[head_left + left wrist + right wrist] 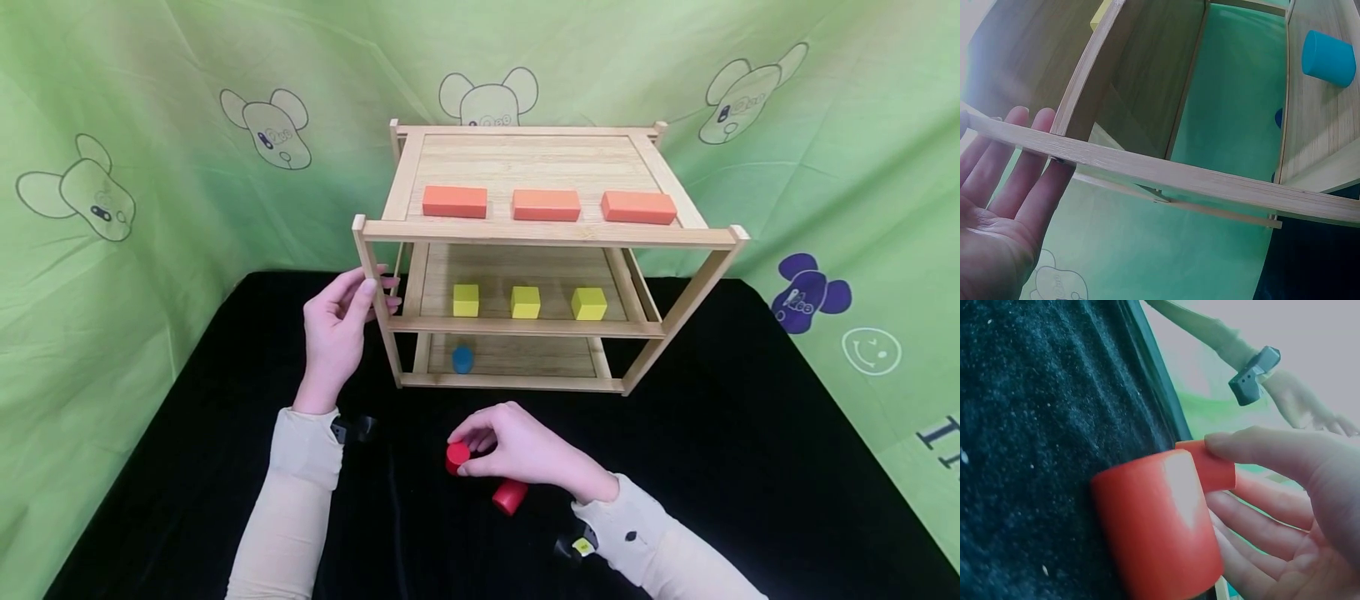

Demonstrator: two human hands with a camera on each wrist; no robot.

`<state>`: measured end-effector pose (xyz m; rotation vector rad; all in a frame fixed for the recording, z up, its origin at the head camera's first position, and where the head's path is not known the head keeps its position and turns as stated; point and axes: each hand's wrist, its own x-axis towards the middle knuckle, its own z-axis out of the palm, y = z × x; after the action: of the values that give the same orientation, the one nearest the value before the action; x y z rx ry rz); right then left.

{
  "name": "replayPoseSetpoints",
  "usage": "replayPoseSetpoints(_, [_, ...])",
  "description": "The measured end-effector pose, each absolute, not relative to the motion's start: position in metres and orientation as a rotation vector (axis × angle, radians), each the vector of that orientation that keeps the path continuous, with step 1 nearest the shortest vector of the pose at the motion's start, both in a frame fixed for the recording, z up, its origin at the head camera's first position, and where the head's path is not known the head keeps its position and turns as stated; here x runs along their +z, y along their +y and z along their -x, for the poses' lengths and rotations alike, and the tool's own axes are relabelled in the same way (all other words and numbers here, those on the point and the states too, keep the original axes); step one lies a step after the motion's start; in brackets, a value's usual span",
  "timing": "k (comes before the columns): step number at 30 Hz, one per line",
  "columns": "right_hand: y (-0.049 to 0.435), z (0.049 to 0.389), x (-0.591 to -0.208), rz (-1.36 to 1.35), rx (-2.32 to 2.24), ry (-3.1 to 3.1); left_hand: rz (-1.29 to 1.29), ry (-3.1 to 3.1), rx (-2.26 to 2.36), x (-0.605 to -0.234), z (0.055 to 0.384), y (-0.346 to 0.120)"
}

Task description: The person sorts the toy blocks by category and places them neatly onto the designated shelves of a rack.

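Observation:
My left hand (336, 329) holds the left front post of a wooden three-tier shelf (547, 237), thumb in front and fingers behind. In the left wrist view those fingers (1032, 165) pass behind the pale post (1147, 167). My right hand (517, 446) pinches a small red cylinder (457, 457) between thumb and fingertips, low over the black cloth in front of the shelf. Right beside that hand a second red cylinder (510, 497) lies on its side; it looms large in the right wrist view, with the pinched red cylinder (1213, 465) behind it.
Three orange blocks (546, 205) line the top tier. On the middle tier sit three yellow cubes (526, 302). A blue cylinder (462, 360) is at the left of the bottom tier. Black cloth (750, 467) covers the table, and a green printed curtain (172, 100) hangs behind.

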<state>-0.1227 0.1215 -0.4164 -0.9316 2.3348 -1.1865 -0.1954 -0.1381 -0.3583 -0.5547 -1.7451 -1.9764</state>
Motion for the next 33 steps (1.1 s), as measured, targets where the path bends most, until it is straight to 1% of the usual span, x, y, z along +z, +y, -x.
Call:
replayPoseSetpoints(17, [0.129, 0.128, -0.414, 0.862, -1.24, 2.408, 0.549, -1.765, -1.949, -0.359, 0.195, -0.138])
replayPoseSetpoints(24, [0.133, 0.132, -0.413, 0.872, -1.257, 2.431, 0.564, -1.741, -1.973, -0.357, 0.195, -0.138])
replayPoseSetpoints(33, [0.14, 0.135, -0.412, 0.798, -1.269, 2.464, 0.557, -1.753, -1.966, -0.357, 0.194, -0.137])
